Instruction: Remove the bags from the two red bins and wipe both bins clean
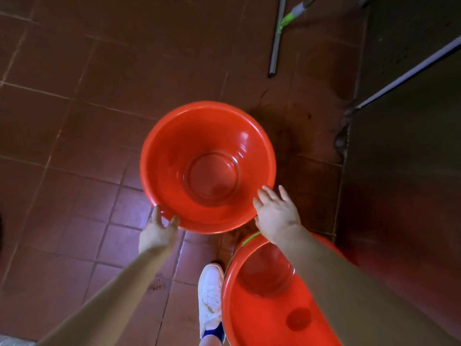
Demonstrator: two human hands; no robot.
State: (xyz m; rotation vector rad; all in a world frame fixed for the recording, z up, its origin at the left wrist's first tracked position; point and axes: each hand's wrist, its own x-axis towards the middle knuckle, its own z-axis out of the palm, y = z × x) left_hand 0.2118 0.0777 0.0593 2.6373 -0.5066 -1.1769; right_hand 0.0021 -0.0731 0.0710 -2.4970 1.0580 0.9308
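Above floor tiles (74,71), left hand (158,232) grips the bin (199,146) at its rim — right hand (277,213) splayed alongside.

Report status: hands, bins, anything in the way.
Left hand at near rim of far red bin, grip unclear. Right hand open, fingers spread at its right rim. No bags visible; second red bin under right forearm. Floor squeegee well clear.

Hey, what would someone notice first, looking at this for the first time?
An empty red bin fills the centre, with the left hand and right hand at its near rim. A second red bin sits lower right beside a white shoe, on brown floor tiles.
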